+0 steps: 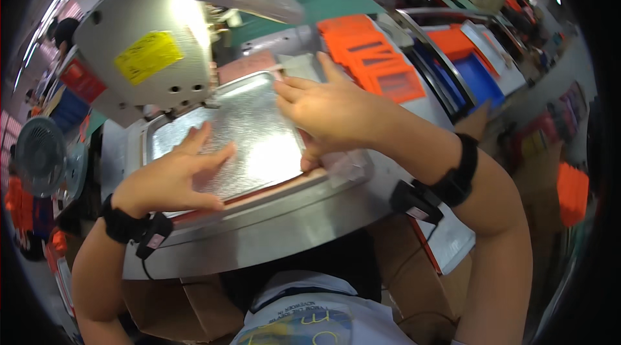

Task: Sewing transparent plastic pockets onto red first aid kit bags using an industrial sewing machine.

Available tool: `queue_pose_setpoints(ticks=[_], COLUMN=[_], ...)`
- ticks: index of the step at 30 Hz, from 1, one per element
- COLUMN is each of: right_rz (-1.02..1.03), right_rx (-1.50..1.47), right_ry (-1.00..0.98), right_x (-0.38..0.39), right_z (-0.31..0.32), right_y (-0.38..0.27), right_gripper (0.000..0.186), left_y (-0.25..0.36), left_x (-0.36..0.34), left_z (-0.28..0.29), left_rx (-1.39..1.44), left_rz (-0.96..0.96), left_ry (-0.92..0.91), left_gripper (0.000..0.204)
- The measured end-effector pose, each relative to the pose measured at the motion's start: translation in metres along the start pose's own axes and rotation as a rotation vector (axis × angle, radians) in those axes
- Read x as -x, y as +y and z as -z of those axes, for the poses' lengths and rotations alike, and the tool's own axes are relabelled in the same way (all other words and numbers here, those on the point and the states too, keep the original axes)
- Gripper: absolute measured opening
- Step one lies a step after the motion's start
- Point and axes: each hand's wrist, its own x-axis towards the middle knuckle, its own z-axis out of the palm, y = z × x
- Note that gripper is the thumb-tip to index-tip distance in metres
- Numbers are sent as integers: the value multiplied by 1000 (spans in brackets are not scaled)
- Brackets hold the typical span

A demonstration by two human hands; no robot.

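Note:
A shiny silver textured sheet (pixel 249 131) with a reddish edge lies flat in a pale frame (pixel 281 197) on the metal worktop under the white head of what looks like a sewing machine (pixel 145 41). Across the sheet's left part rests my left hand (pixel 178 177), its fingers spread and its thumb stretched toward the near edge. At the right edge, my right hand (pixel 326 112) has its fingers apart; its thumb touches the near right corner, and the other fingertips lie by the far right corner. Neither hand is closed around anything.
Orange cut pieces (pixel 369 54) are piled behind my right hand, near a blue tray (pixel 477 80). Clear plastic (pixel 346 167) lies at the frame's right corner. A fan (pixel 42 154) stands at far left, and cardboard boxes (pixel 174 309) sit below the worktop.

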Motion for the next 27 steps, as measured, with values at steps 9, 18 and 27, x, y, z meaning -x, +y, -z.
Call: queue_pose_setpoints(ticks=[9, 18, 27], right_rz=[40, 58, 87], right_rx=[-11, -18, -112], right_ry=[-58, 134, 197], right_x=[-9, -6, 7], right_z=[-8, -24, -22], right_y=[5, 10, 13], right_gripper=[42, 92, 105], left_y=[-4, 0, -3], left_x=[-2, 2, 5], left_z=[0, 1, -7], left_rx=[125, 24, -131], left_rz=[28, -13, -63], left_ry=[-34, -23, 27], left_gripper=[101, 93, 86])
